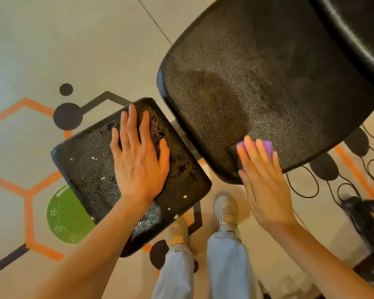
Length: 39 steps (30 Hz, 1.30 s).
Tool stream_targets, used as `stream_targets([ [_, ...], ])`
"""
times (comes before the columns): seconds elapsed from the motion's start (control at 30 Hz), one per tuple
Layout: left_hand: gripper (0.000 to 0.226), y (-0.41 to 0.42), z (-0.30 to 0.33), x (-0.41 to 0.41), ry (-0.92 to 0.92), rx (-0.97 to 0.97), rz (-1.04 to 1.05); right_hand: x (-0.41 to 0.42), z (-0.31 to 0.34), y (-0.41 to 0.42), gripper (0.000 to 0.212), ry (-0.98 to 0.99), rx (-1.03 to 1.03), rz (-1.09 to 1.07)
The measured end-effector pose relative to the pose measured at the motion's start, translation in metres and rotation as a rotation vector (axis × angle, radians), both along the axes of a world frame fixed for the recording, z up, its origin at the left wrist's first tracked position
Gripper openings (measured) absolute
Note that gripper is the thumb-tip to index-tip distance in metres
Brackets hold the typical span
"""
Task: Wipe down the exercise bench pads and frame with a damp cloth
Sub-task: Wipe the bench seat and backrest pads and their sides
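The bench has two black textured pads. On the small worn seat pad (91, 167), torn in places with white flecks, my left hand (138, 156) lies flat with its fingers straight and spread. Right of it is the large back pad (257, 83). My right hand (266, 182) presses a purple cloth (263, 147) with straight fingers against that pad's near corner. Most of the cloth is hidden under my fingers. A strip of metal frame (187, 137) shows in the gap between the pads.
A green bowl (65, 216) sits on the floor under the seat pad's left edge. My legs in pale jeans and my shoes (226, 210) stand below the bench. A second black pad (358, 29) is at top right, and dark gear (367, 223) lies at right.
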<state>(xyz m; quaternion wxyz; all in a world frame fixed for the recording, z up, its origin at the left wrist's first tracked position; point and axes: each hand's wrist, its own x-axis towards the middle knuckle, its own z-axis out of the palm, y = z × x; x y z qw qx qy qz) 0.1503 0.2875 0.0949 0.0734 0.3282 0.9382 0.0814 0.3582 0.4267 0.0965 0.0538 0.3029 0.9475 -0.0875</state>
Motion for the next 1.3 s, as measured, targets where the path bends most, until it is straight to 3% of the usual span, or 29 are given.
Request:
stream_targets([
  [0.07,0.063,0.000,0.000,-0.001,0.004,-0.004,0.001,0.010,-0.002,-0.006,0.051,0.011,-0.018,-0.026],
  [0.27,0.063,-0.002,-0.002,-0.001,0.016,0.000,-0.017,-0.099,-0.017,0.029,0.050,0.077,0.116,-0.244],
  [0.43,0.063,-0.003,-0.002,-0.001,0.011,0.007,-0.013,-0.027,-0.011,-0.030,0.050,0.017,0.028,-0.185],
  [0.5,0.063,-0.002,-0.001,-0.001,0.006,0.010,-0.009,-0.013,-0.009,-0.014,0.050,0.007,0.042,-0.092],
  [0.63,0.063,-0.002,-0.003,-0.002,0.025,0.009,-0.019,-0.056,-0.003,0.084,0.049,0.042,0.114,-0.340],
  [0.7,0.063,-0.001,-0.004,-0.001,0.031,0.008,-0.016,-0.055,-0.006,0.060,0.051,0.068,0.126,-0.463],
  [0.8,0.063,-0.001,-0.002,-0.001,0.025,0.011,-0.017,-0.015,-0.004,-0.031,0.052,0.012,0.054,-0.310],
  [0.87,0.065,-0.001,-0.001,0.000,0.023,0.009,-0.018,0.001,-0.009,-0.022,0.051,0.038,0.020,-0.147],
  [1.0,0.063,0.000,-0.001,0.000,0.025,0.023,-0.003,-0.023,-0.005,0.067,0.049,0.100,0.088,-0.398],
  [1.07,0.061,0.001,-0.001,0.001,0.040,0.018,-0.004,-0.030,-0.010,0.046,0.050,0.167,0.097,-0.525],
  [1.17,0.061,0.001,0.000,0.001,0.018,0.032,0.007,-0.012,-0.018,-0.020,0.053,0.173,0.038,-0.331],
  [1.23,0.062,0.000,0.001,0.000,0.003,0.049,0.014,0.003,-0.024,-0.012,0.049,0.207,0.022,-0.160],
  [1.3,0.066,0.000,0.003,0.000,-0.023,0.079,-0.006,0.004,-0.025,0.027,0.043,0.334,0.010,-0.226],
])
